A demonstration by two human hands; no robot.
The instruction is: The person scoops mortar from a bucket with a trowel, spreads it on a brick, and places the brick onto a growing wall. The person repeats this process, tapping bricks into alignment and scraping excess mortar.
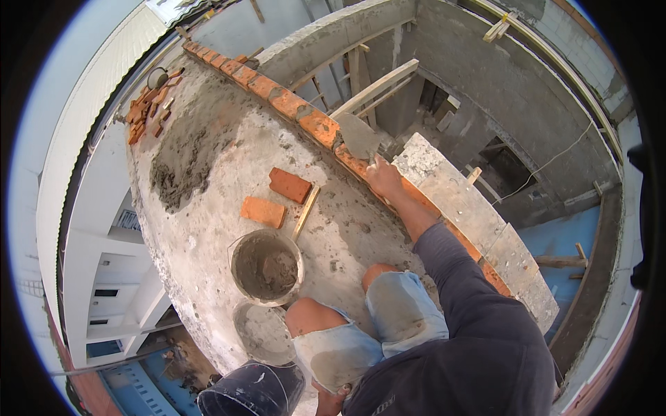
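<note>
Being held at the outer edge of a long, narrow row of orange clay bricks, a broad, flat, grey-coated trowel is being gripped by the right hand, whose fingers are being seen curled narrowly around its handle end; whether the blade is touching the bricks cannot be told. Beyond the row, a rough, pale concrete ledge is being flanked by the sunken space below. On the near side, two loose rectangular orange-red bricks, one darker and one lighter, are being supported by a stained grey concrete slab, with a slim, light wooden strip lying just beside them. Nearer the legs, grey mortar is being contained by a round, mortar-smeared bucket. At the lower edge, the left hand is being partly hidden near a dark, splashed plastic bucket; how its fingers are being set cannot be told. Farther off, a wet grey mortar heap and a jumbled reddish brick pile are being borne by the slab.
</note>
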